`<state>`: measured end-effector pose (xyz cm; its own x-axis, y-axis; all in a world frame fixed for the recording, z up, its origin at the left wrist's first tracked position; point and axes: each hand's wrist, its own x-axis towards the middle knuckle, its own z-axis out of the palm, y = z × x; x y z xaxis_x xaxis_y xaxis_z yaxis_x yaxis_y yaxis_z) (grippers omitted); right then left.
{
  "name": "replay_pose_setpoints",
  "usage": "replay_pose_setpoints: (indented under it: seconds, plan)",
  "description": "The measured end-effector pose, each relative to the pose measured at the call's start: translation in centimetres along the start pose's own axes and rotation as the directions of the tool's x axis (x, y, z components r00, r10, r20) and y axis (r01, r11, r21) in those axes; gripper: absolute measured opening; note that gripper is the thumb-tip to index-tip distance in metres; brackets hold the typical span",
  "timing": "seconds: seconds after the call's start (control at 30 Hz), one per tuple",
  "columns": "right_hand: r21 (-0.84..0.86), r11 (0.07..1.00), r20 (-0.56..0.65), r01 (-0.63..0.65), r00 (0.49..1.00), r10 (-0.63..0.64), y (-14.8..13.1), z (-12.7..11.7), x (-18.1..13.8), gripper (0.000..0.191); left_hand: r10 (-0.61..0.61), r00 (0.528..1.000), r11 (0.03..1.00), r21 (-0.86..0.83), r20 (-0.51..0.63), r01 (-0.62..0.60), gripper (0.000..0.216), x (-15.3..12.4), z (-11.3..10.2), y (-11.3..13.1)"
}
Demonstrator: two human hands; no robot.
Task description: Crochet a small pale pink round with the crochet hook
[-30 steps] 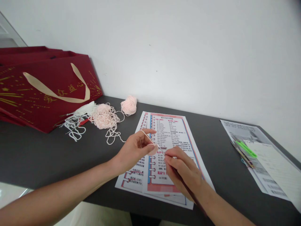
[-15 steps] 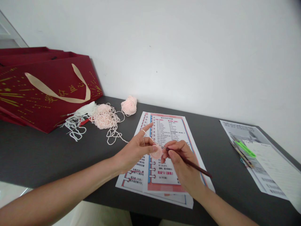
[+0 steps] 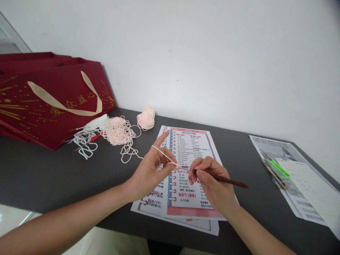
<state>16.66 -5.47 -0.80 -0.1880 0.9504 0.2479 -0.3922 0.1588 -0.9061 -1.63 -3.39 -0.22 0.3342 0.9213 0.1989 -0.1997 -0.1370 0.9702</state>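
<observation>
My left hand (image 3: pixel 151 166) pinches a small pale pink crochet piece (image 3: pixel 175 165) between thumb and fingers, and most of that piece is hidden from view. Its index finger points up with a strand of pink yarn (image 3: pixel 165 155) stretched from it down to the work. In my right hand (image 3: pixel 211 177) is a crochet hook (image 3: pixel 228 181) with a dark brown handle, held like a pencil. The metal shaft reaches left, its tip at the piece by my left fingertips. Printed pattern sheets (image 3: pixel 183 209) lie on the table below both hands.
Loose pink yarn (image 3: pixel 119 132), white yarn (image 3: pixel 97 122) and a pink yarn ball (image 3: pixel 146 118) lie at the back left, before a dark red gift bag (image 3: pixel 53 92). Green-handled snips (image 3: pixel 278 168) rest on papers (image 3: pixel 313 191) at right. A wall (image 3: pixel 212 63) borders the dark table (image 3: pixel 66 177).
The crochet piece has turned, so its round face no longer shows. My right hand and hook have shifted slightly right, the hook lying flatter. The yarn from my left index finger is now a taut slanting line.
</observation>
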Motion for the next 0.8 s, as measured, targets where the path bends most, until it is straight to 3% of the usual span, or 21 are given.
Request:
replay_pose_setpoints:
  seconds: [0.23,0.43,0.63,0.73,0.8]
  plan:
    - [-0.284,0.951,0.006,0.126,0.992,-0.130,-0.3,-0.4,-1.0,0.008,0.073,0.997,0.993,0.092,-0.009,-0.071,0.071,-0.1,0.0,0.0]
    - [-0.564,0.753,0.156,0.339,0.939,-0.305,-0.9,0.1,-1.5,0.024,0.139,0.989,0.972,0.200,-0.054,-0.126,0.071,-0.3,0.0,-0.6]
    - [-0.634,0.691,0.124,0.347,0.928,-0.352,-0.3,0.4,-1.9,0.023,0.229,0.972,0.903,0.384,-0.049,-0.193,0.069,-0.7,0.0,-1.2]
    - [-0.669,0.656,0.123,0.349,0.923,-0.366,-0.1,0.4,-1.9,0.021,0.180,0.983,0.921,0.356,-0.037,-0.156,0.069,-0.5,0.0,-1.1]
    - [-0.725,0.599,0.117,0.341,0.917,-0.380,-0.1,0.3,-1.6,0.019,0.085,0.996,0.965,0.250,-0.026,-0.076,0.069,-0.4,0.2,-0.9]
